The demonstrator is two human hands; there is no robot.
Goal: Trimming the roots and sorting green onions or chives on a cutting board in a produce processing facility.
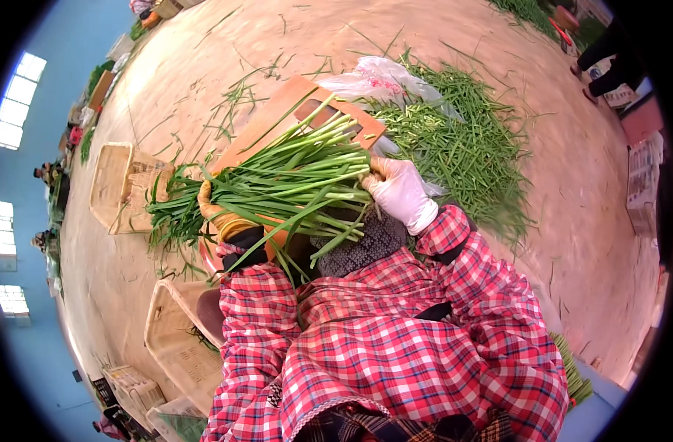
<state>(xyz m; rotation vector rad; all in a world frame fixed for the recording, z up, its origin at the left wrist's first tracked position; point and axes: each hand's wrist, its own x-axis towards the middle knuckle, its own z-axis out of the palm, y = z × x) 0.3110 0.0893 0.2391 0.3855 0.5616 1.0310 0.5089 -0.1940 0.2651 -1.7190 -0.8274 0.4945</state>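
A large loose bunch of long green stalks [292, 177], much like garlic chives, lies across my front. My left hand [220, 212], in a yellow glove, is wrapped around the leafy end. At the pale cut ends, my right hand [400, 190] in a white glove grips stalks between thumb and fingers. Under and beyond the bunch is an orange-brown board [259, 132]. A dark flat piece [320, 113] rests on it, partly hidden by stems; whether it is a blade, I cannot tell. Several stems hang loose toward my lap.
A heap of cut green pieces [469, 143] spreads to the right, beside a white plastic bag [380, 77]. Pale plastic crates [112, 185] stand at the left, another crate [170, 331] nearer me. Stray leaves litter the floor [579, 221]. A person's legs [607, 61] show at upper right.
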